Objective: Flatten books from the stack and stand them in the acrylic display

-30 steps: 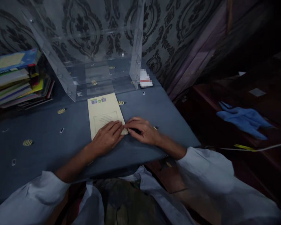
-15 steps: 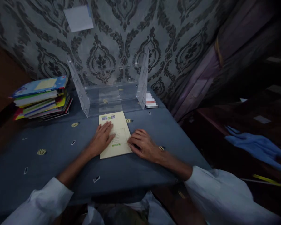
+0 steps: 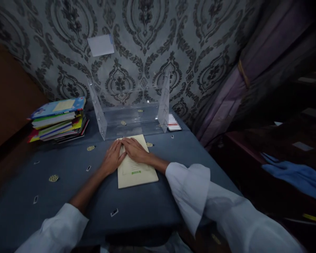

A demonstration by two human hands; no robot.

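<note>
A thin cream-coloured book [image 3: 140,178] with a small green label lies flat on the blue tablecloth. My left hand [image 3: 113,157] rests over its left edge, fingers stretched toward the far end. Beside it, my right hand [image 3: 133,149] lies flat on the cover's upper part, its fingertips meeting those of my left hand. Both hands are open, pressing on the cover without gripping it. They hide the print at the book's far end. Just beyond the book stands a clear plastic rack [image 3: 131,117] with two upright sides.
A stack of books [image 3: 59,119] sits at the table's left back. Right of the rack lies a blurred-out white item [image 3: 173,123]. A patterned wall rises behind, with a white card [image 3: 101,45] on it. Blue cloth [image 3: 295,174] lies beyond the table's right edge, below a purple curtain [image 3: 229,91].
My right hand has moved from the book's right edge up and left onto its cover, beside my left hand. The whole view has shifted slightly; the book stays flat.
</note>
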